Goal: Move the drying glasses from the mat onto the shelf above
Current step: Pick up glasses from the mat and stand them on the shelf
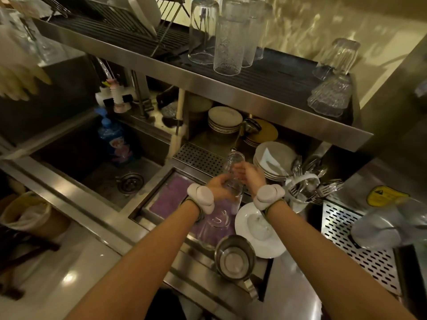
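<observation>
A purple drying mat [168, 195] lies in a recessed tray right of the sink. Both hands meet above its far end around clear tall glasses [234, 167]. My left hand [219, 187] wraps the lower glass near its rim. My right hand [250, 175] holds the side of the upper glass. Whether this is one glass or two stacked is hard to tell. Another clear glass [217, 224] stands upside down on the mat under my left wrist. The steel shelf [231, 98] above carries several upturned glasses [227, 42].
A white plate [258, 227] and a steel cup [234, 258] sit at the mat's near right. Stacked plates [272, 159], a cutlery holder [302, 188] and a perforated tray [360, 245] lie to the right. The sink [104, 162] with a blue soap bottle [114, 139] is on the left.
</observation>
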